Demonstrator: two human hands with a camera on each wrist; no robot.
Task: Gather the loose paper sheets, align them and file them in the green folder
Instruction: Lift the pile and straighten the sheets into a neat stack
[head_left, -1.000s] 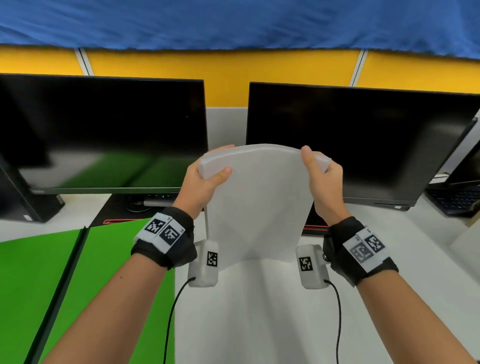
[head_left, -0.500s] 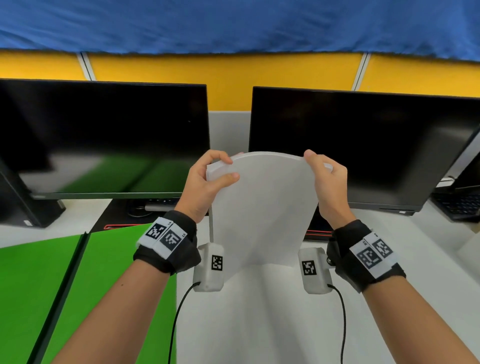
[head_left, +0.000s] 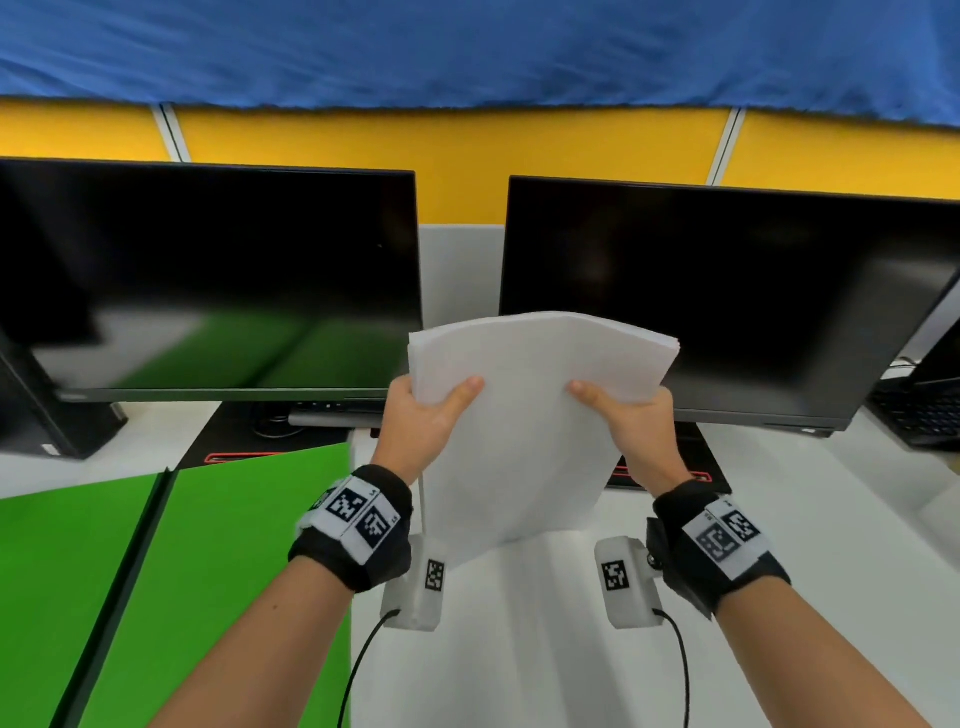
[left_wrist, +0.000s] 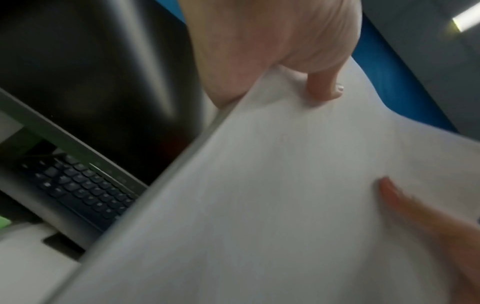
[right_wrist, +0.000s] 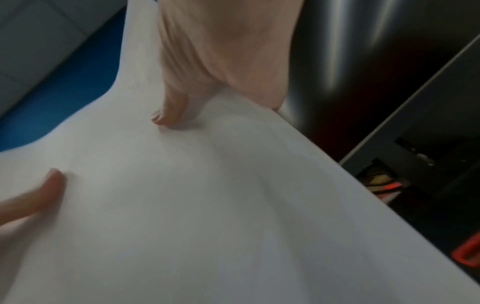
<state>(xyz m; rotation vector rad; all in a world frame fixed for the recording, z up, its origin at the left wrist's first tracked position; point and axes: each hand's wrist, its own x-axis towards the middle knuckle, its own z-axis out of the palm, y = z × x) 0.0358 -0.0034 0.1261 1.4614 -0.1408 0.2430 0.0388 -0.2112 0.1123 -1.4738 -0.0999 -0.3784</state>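
A stack of white paper sheets (head_left: 524, 415) stands upright over the white desk, its top bowed toward me and its bottom edge at the desk. My left hand (head_left: 423, 423) grips its left edge, thumb on the near face. My right hand (head_left: 631, 423) grips the right edge the same way. In the left wrist view the paper stack (left_wrist: 259, 205) fills the frame under my left hand (left_wrist: 272, 61). The right wrist view shows the paper stack (right_wrist: 207, 205) under my right hand (right_wrist: 221, 61). The green folder (head_left: 156, 571) lies open and flat at the lower left.
Two dark monitors (head_left: 208, 275) (head_left: 727, 301) stand close behind the paper. A black computer case (head_left: 47, 410) is at far left, a black keyboard (head_left: 919, 415) at far right. The white desk (head_left: 519, 649) stretches between my forearms, crossed by two wrist-camera cables.
Both hands have slid down from the stack's top corners to grip its side edges lower. The top of the stack now rises free above the hands.
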